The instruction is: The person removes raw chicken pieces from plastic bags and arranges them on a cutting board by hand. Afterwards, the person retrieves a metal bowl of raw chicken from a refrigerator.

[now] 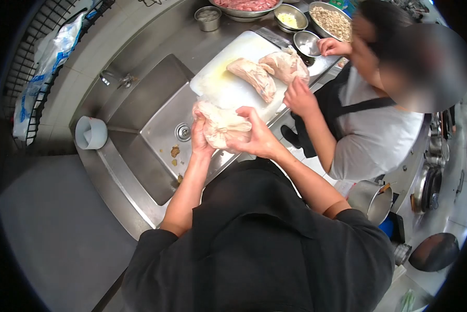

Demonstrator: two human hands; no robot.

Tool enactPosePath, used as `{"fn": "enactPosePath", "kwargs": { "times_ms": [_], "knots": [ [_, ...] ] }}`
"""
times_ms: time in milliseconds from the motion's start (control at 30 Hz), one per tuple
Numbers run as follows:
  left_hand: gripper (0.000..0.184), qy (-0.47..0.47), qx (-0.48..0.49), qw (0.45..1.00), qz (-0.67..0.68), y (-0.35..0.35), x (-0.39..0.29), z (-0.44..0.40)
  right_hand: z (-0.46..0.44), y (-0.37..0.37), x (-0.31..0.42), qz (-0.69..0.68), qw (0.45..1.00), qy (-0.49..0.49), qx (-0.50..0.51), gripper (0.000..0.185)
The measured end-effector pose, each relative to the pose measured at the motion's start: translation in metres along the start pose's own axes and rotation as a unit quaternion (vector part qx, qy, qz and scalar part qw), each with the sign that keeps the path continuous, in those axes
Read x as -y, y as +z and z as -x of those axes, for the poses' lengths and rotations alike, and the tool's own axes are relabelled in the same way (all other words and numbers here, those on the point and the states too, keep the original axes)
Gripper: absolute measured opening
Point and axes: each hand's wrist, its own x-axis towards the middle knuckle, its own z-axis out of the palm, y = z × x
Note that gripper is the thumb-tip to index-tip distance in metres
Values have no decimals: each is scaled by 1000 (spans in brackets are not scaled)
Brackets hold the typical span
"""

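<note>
Between my two hands is a pale raw chicken (220, 125), held up over the near edge of the sink and cutting board. My left hand (198, 136) is wrapped round its left side. The fingers and thumb of my right hand (259, 138) grip its right side. Two more raw chickens lie on the white cutting board (233, 54): a long one (254, 78) near the middle and another chicken (286, 65) at the right end. A co-worker's hand (299, 96) is beside that right end.
Left of the board is a steel sink (158, 117) with food scraps (175, 151) near its drain. Behind stand bowls of sliced meat (246, 4), chopped yellowish pieces (288, 21) and a brown crumbly food (329, 22). A co-worker (368, 119) stands close on the right, reaching toward a small steel bowl (307, 44).
</note>
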Motion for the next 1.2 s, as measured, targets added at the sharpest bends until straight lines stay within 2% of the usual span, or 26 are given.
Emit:
{"fn": "enactPosePath", "kwargs": {
  "times_ms": [33,67,200,300,367,433,500,600,667,800,867,900,967,1000,1033,1067,1100,1133,1167,1200],
  "knots": [
    [61,-4,3,1000,2,-3,0,0,0,1,1,-28,998,56,21,63],
    [61,-10,10,1000,-1,-7,-1,0,-1,-1,6,-7,996,71,51,57],
    [61,-11,-2,1000,-25,-10,0,0,-5,7,-2,-25,996,81,41,54],
    [59,-14,9,999,-28,12,-4,12,-4,11,-6,-5,997,73,8,47],
    [59,-16,27,999,-17,28,-11,22,-3,11,-1,-76,985,152,-29,42],
    [58,-3,103,987,-127,37,-16,29,-4,11,-5,-118,984,129,-41,40],
    [57,-4,89,989,-118,48,-20,33,-5,10,-5,-160,980,104,-51,38],
    [52,-2,95,982,-161,51,-23,24,-8,7,6,-96,985,138,-42,39],
    [42,17,25,985,-170,51,-19,15,-13,11,1,-111,981,140,-70,39],
    [32,42,-47,975,-215,42,-6,-21,-29,14,-37,-64,981,145,-113,46],
    [33,37,-51,977,-203,46,4,-39,-42,8,-41,25,971,137,-195,51],
    [33,32,-57,979,-192,48,9,-47,-49,2,-48,26,971,136,-196,51],
    [38,47,-24,976,-213,40,20,-62,-59,-11,-68,106,968,68,-217,54],
    [41,16,-29,936,-351,34,21,-68,-59,-12,-75,166,954,64,-241,48],
    [45,-13,-32,875,-482,25,24,-77,-60,-17,-74,166,953,62,-247,48],
    [53,48,-49,770,-634,17,30,-81,-59,-23,-71,169,963,64,-200,45],
    [53,49,-42,769,-636,8,30,-88,-56,-28,-68,173,971,66,-152,42],
    [53,17,-25,684,-729,12,24,-89,-51,-27,-63,211,966,50,-138,35],
    [54,-14,-9,587,-809,20,18,-87,-46,-25,-64,211,966,51,-142,35],
    [54,-23,-16,554,-832,28,13,-84,-42,-23,-64,223,965,30,-131,32]
  ]
}}
